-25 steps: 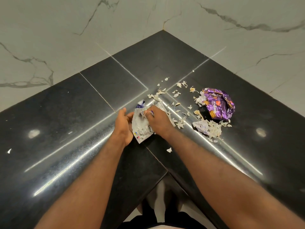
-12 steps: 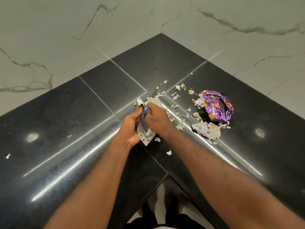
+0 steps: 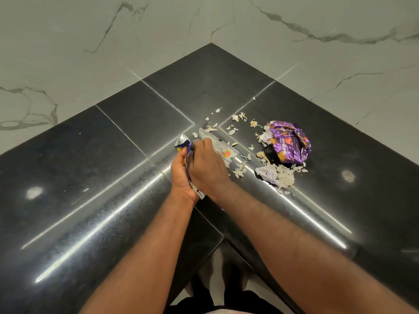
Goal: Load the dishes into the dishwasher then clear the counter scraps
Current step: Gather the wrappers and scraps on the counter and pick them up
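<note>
My left hand [image 3: 181, 175] grips a silver and blue snack wrapper [image 3: 182, 143] that stands on edge between both hands. My right hand [image 3: 207, 165] lies close against it, fingers curled over a flat white wrapper [image 3: 227, 151] on the black counter [image 3: 113, 166]. A crumpled purple wrapper [image 3: 289, 145] lies to the right. Pale garlic skins [image 3: 284, 177] form a small heap in front of it, and more skins [image 3: 235, 117] are scattered behind my hands.
The counter is an L-shaped corner against white marbled walls [image 3: 90, 53]. Its inner front corner [image 3: 223, 237] sits just below my forearms, with floor beneath.
The silver wrapper went from lying flat under my hands to standing folded between them. Both hands drew together.
</note>
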